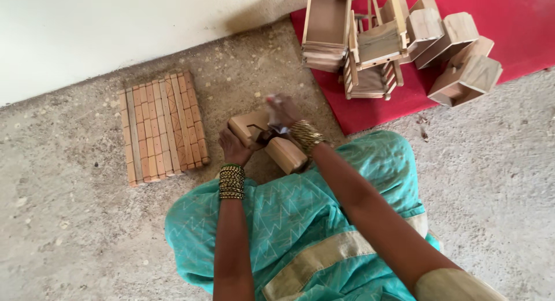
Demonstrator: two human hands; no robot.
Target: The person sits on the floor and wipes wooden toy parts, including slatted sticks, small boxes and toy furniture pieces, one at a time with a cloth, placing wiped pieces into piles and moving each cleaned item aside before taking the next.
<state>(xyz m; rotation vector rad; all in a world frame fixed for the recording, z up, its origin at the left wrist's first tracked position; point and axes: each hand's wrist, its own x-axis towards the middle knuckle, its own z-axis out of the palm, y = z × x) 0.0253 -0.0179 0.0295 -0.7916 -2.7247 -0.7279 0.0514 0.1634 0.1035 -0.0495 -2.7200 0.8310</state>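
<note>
I hold a small wooden piece (272, 140), box-like with a notch, over the concrete floor in front of my lap. My left hand (233, 146) grips its near left side from below. My right hand (281, 112) is on top of it, fingers closed around a small whitish scrap that is blurred. Both wrists carry stacks of bangles. The part of the wooden piece under my hands is hidden.
A flat row of several short wooden slats (162, 127) lies on the floor to the left. On a red mat (520, 23) at the upper right stand several small wooden boxes and chair-like frames (370, 41). A white wall (87, 29) runs along the far edge.
</note>
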